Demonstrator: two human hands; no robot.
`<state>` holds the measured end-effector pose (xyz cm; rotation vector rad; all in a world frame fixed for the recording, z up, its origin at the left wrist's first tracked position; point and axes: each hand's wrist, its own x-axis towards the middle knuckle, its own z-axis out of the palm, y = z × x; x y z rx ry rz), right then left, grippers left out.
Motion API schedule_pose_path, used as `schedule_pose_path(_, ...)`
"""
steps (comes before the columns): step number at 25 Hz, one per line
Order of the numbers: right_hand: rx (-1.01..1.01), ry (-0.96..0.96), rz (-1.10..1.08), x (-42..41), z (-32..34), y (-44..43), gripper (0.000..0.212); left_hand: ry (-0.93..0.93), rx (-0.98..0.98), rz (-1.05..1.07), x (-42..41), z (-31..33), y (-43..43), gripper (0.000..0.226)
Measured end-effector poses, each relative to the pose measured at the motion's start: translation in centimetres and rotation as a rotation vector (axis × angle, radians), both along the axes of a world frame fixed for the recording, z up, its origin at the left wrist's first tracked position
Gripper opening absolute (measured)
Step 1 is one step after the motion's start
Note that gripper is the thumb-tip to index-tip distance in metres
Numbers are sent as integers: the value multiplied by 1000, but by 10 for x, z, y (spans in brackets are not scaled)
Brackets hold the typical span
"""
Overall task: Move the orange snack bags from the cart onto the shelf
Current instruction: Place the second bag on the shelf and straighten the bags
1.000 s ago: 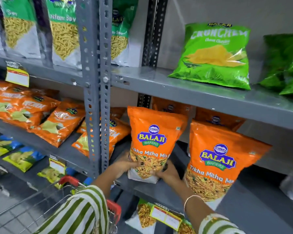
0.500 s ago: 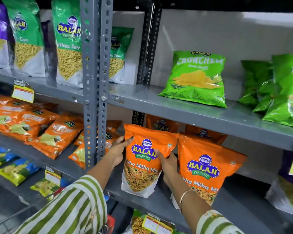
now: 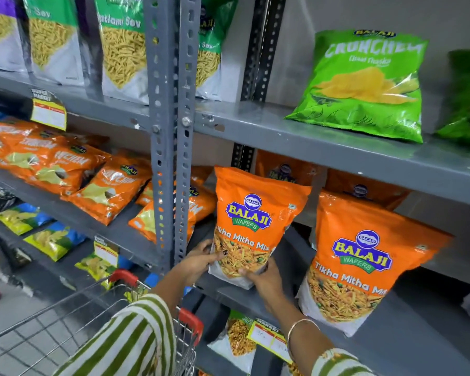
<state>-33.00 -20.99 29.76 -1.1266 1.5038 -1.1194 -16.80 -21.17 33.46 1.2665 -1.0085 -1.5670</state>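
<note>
Both hands reach forward — left (image 3: 201, 260), right (image 3: 265, 280) — fingers curled, gripping.

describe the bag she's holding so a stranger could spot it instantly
Find the grey upright post; just right of it, on the middle shelf, stand two orange Tikha Mitha Mix bags. It is the left bag, the only one gripped by left hand and right hand.
</note>
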Motion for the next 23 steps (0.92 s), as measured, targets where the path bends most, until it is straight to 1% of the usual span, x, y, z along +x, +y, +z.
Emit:
schedule_pose_path(5, 6, 32, -9, 6, -1, -6, 66, 15, 10, -15, 4, -2, -6, 60)
schedule_pose_path(7, 17, 29, 14, 5, -1, -4, 70, 39, 6, -6, 3, -2, -3, 62)
schedule_pose_path(9, 40, 69, 31, 0, 1, 4, 76, 87, 1, 8, 4, -4, -3, 71)
schedule_pose_path(10, 42, 127, 29, -6, 4, 13, 77, 98, -8, 26, 2, -5, -2, 78)
schedule_pose_path(11, 35, 217, 10, -15, 7, 24, 74, 56, -32, 74, -1, -7, 1, 86)
schedule_pose_path(12, 9, 329, -33, -28, 10, 39, 64, -62, -85, 163, -8, -8, 6, 92)
schedule_pose_path(13, -36, 460, -77, -44, 12, 56, 52, -224, -181, 286, -22, -11, 16, 94)
schedule_pose_path(14, -80, 601, -103, -61, 14, 74, 42, -385, -319, 412, -41, -16, 30, 91)
schedule_pose_path(15, -100, 723, -120, -77, 13, 91, 38, -505, -474, 472, -64, -21, 46, 85)
schedule_pose_path(16, -98, 794, -141, -93, 13, 107, 37, -549, -606, 428, -88, -24, 61, 80)
schedule_pose_path(17, -80, 797, -189, -111, 12, 118, 36, -541, -668, 315, -111, -26, 71, 78)
schedule_pose_path(18, -66, 748, -270, -131, 11, 124, 35, -518, -670, 178, -133, -26, 73, 79)
schedule_pose_path(19, -53, 653, -356, -150, 10, 125, 37, -504, -618, 55, -149, -26, 69, 83)
schedule_pose_path(20, -43, 550, -409, -169, 11, 121, 46, -491, -548, -31, -162, -24, 62, 90)
schedule_pose_path(21, -38, 442, -414, -184, 12, 114, 61, -467, -466, -89, -171, -21, 52, 95)
schedule_pose_path(22, -34, 333, -367, -194, 12, 105, 75, -447, -399, -143, -177, -19, 43, 97)
schedule_pose_path(23, -12, 240, -295, -199, 13, 97, 82, -444, -356, -197, -182, -17, 38, 95)
